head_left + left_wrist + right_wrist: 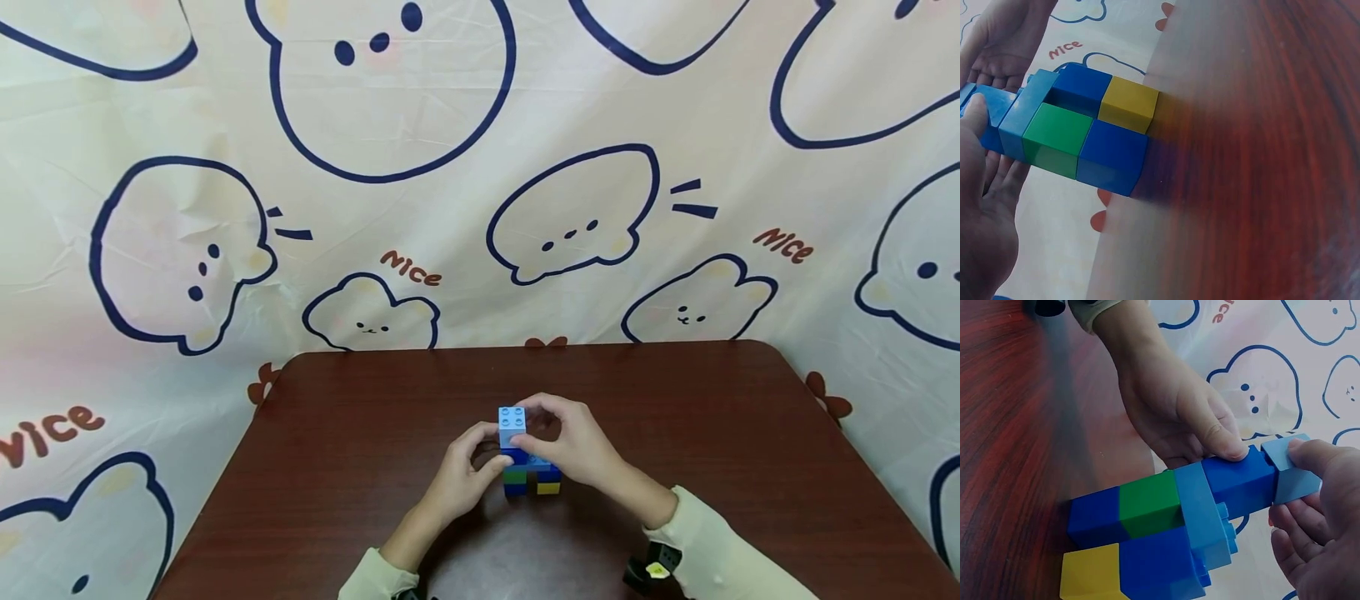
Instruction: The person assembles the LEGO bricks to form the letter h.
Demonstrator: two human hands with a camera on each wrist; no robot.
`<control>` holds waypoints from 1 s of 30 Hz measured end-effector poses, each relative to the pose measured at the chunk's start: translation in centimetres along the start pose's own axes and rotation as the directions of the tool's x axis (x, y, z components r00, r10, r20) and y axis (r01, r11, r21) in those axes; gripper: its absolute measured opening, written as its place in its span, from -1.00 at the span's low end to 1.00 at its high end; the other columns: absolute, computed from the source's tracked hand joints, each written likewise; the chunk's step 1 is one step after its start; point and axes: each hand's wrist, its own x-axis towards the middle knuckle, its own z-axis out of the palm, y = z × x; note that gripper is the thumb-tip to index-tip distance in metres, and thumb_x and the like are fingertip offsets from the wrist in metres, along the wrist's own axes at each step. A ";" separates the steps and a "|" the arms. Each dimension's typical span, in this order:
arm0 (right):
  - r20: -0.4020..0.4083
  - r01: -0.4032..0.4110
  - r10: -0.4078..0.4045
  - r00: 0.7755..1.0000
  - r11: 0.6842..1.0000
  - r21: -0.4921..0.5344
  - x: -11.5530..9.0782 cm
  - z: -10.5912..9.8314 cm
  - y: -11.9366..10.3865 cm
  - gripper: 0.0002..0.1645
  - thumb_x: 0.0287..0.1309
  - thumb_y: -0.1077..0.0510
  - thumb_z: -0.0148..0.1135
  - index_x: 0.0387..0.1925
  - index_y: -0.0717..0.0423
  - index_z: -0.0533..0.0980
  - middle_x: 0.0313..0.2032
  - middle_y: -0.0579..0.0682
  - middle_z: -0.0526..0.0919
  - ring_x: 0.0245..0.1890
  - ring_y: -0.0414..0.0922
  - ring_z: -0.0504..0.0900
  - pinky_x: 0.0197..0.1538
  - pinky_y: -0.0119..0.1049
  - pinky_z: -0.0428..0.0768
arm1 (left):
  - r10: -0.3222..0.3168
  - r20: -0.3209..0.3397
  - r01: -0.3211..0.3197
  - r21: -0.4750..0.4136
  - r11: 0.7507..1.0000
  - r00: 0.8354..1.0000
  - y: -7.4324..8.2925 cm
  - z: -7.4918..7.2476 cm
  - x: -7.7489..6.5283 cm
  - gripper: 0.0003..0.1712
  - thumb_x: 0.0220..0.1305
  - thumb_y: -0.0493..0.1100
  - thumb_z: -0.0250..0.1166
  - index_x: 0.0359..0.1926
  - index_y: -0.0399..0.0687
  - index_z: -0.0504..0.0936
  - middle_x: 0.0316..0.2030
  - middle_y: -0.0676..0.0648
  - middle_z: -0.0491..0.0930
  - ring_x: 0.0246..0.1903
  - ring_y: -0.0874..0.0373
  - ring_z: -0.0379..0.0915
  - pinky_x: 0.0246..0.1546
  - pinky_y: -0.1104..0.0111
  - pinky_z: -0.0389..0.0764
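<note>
A small toy-brick build stands upright on the table. Two legs carry a light blue crosspiece (1200,512): one stacks a green brick (1057,140) on a blue one, the other a blue brick (1157,559) on a yellow brick (1091,569). Above one end of the crosspiece sits a dark blue brick (1238,484), which my left hand (459,477) pinches from the side, thumb on its face. My right hand (581,442) grips a light blue brick (512,423) between thumb and fingers at the top of the dark blue one, slightly tilted against it.
The brown wooden table (360,400) has rounded far corners. Behind it and at both sides hangs a pale cloth (450,217) printed with cartoon outlines. A black wrist strap (652,567) is on the right sleeve.
</note>
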 end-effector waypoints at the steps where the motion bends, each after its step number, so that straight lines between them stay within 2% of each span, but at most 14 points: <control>1: 0.003 -0.003 0.003 1.000 1.000 -0.004 0.0 0.0 -0.1 -0.59 0.14 0.05 0.54 0.01 0.00 0.63 -0.20 -0.19 0.72 -0.27 -0.20 0.63 -0.17 -0.32 0.69 | 0.001 0.000 -0.001 -0.001 1.000 1.000 0.0 0.0 0.0 -0.68 0.41 -0.34 0.27 0.15 -0.24 0.56 0.03 -0.17 0.59 0.03 0.09 0.60 0.07 0.33 0.64; 8: 0.038 -0.033 0.035 0.999 0.999 -0.037 0.3 -0.4 -0.5 -0.58 0.11 0.05 0.56 0.00 0.00 0.64 -0.19 -0.17 0.72 -0.26 -0.20 0.64 -0.13 -0.33 0.69 | 0.009 0.004 -0.009 0.001 1.000 1.000 -0.1 -0.1 0.0 -0.69 0.42 -0.33 0.27 0.15 -0.24 0.55 0.03 -0.17 0.59 0.04 0.09 0.60 0.08 0.34 0.63; 18: 0.065 -0.024 0.031 0.997 0.994 -0.107 0.3 -0.6 -0.9 -0.57 0.13 0.02 0.55 0.01 0.00 0.64 -0.21 -0.20 0.71 -0.27 -0.22 0.60 -0.14 -0.37 0.68 | 0.022 0.004 -0.022 0.000 1.000 1.000 -0.1 0.0 0.0 -0.69 0.41 -0.33 0.28 0.14 -0.24 0.56 0.02 -0.18 0.60 0.03 0.09 0.60 0.06 0.31 0.65; 30: 0.093 0.042 -0.030 0.995 0.990 -0.133 0.3 -0.6 -0.9 -0.54 0.11 0.05 0.56 0.03 0.04 0.64 -0.17 -0.16 0.72 -0.26 -0.25 0.62 -0.15 -0.36 0.69 | 0.019 0.001 -0.019 -0.018 1.000 1.000 -0.3 0.0 0.0 -0.68 0.41 -0.33 0.28 0.14 -0.24 0.55 0.03 -0.18 0.58 0.05 0.09 0.59 0.06 0.32 0.64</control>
